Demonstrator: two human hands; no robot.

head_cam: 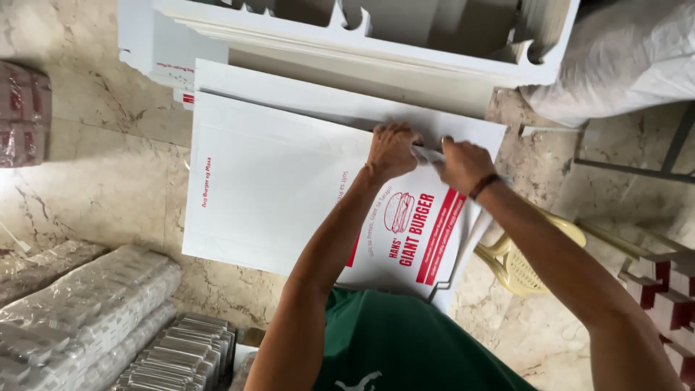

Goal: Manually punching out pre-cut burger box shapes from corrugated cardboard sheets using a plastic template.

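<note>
Head view: both hands meet at the far edge of a flat white printed carton sheet [289, 181] lying on the marble floor [94, 181]. The left hand [392, 150] and right hand [462, 164] are closed, pinching a folded flap [428, 154] of that sheet. Wrapped bundles [87, 304] lie left of the sheet; a cream plastic chair [525, 264] stands right of it.

Floor of glossy beige veined marble tiles [101, 166], light glaring off at left. Clear-plastic-wrapped bundles of pale flat packs [79, 311] lay lower left. Red-and-white wrapped bundle [22, 112] sat at left edge. Cream plastic chair [521, 264] stood right of centre. White woven sack [622, 54] slumped upper right.
</note>
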